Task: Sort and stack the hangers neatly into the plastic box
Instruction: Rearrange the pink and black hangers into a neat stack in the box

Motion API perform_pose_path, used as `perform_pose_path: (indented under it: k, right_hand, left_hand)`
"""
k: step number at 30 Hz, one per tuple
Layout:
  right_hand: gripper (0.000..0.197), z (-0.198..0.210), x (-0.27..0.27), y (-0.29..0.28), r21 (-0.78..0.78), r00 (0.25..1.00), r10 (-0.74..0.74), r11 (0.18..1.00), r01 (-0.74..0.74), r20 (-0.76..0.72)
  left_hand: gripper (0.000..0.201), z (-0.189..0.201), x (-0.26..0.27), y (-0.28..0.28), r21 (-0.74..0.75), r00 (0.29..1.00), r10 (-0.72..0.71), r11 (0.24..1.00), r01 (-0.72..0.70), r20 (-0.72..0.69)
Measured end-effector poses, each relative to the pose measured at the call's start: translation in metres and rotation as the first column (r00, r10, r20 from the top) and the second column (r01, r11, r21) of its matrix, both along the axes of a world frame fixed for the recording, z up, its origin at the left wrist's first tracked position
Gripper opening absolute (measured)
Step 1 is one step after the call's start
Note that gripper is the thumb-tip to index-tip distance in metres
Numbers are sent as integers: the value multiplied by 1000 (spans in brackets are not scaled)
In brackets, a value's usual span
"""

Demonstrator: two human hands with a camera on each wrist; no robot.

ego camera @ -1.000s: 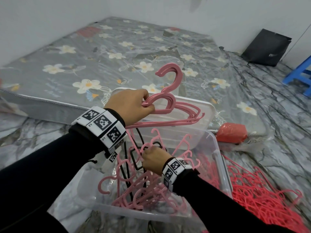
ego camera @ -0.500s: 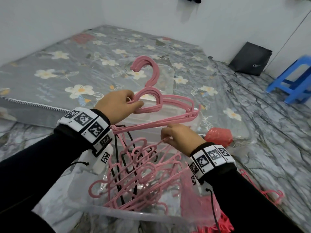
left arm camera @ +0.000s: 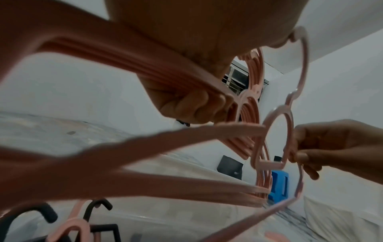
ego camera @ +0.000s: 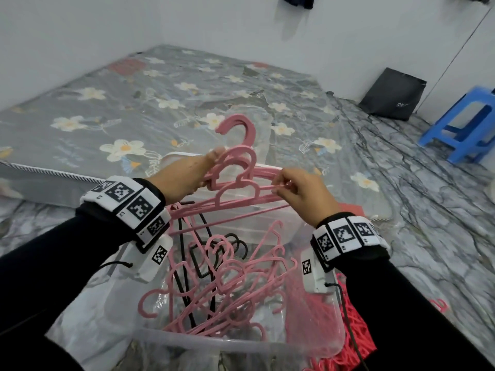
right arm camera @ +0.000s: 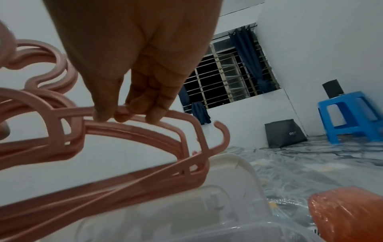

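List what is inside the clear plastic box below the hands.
Inside the clear plastic box lies a loose tangle of pink hangers with a few black hangers among them. The box floor and whatever lies beneath the tangle are covered and cannot be made out.

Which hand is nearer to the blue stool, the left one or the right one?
Right. The right hand pinches the pink hangers on the side toward the blue stool; the left hand grips their necks on the far side.

Loose hangers (ego camera: pixel 227 285) lie in the plastic box (ego camera: pixel 241 346), the mattress (ego camera: pixel 160 103) behind it, a stool (ego camera: pixel 466 124) far right.
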State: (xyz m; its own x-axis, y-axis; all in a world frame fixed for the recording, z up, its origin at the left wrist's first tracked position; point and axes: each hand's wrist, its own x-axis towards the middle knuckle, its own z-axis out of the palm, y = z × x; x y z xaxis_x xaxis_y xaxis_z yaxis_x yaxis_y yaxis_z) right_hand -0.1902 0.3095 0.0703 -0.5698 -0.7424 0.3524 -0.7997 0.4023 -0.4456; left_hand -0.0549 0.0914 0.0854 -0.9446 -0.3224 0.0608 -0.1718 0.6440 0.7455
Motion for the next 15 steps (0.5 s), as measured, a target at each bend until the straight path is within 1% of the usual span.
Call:
perform_pose_path:
  k: [2, 4, 5, 7, 9, 11, 13, 14, 15]
  right_hand:
    - [4, -1, -2, 1, -52, 999, -9, 999, 12, 43]
    - [5, -2, -4, 1, -99, 994, -28, 994, 38, 105]
    - [5, -2, -5, 1, -114, 991, -36, 992, 51, 130]
    - [10, -4, -6, 2, -151, 987, -48, 986, 71, 156]
    - [15, -7, -7, 2, -182, 986, -64, 979, 92, 152]
    - [19, -10, -6, 2, -169, 993, -101, 979, 111, 64]
    - [17, -16, -5, 1, -103, 991, -113, 989, 106, -70]
    - [14, -21, -3, -1, -34, 988, -92, 995, 89, -121]
    - [10, -27, 0, -3, 76, 988, -56, 995, 68, -147]
  left_hand:
    - [77, -1, 2, 5, -8, 998, -67, 998, 67, 4]
    - [79, -2, 2, 6, -17, 994, -109, 994, 109, 26]
    - [73, -2, 1, 6, -19, 994, -108, 994, 109, 32]
    - [48, -4, -2, 4, -58, 995, -93, 994, 94, 21]
    - [31, -5, -4, 4, -122, 997, -74, 990, 70, -28]
    - [24, -4, -4, 4, -129, 997, -40, 991, 31, -68]
    - [22, -1, -3, 1, -137, 996, 8, 990, -20, -87]
    - [22, 0, -3, 0, -154, 995, 29, 987, -43, -91]
    - [23, 1, -2, -2, -167, 995, 44, 984, -58, -90]
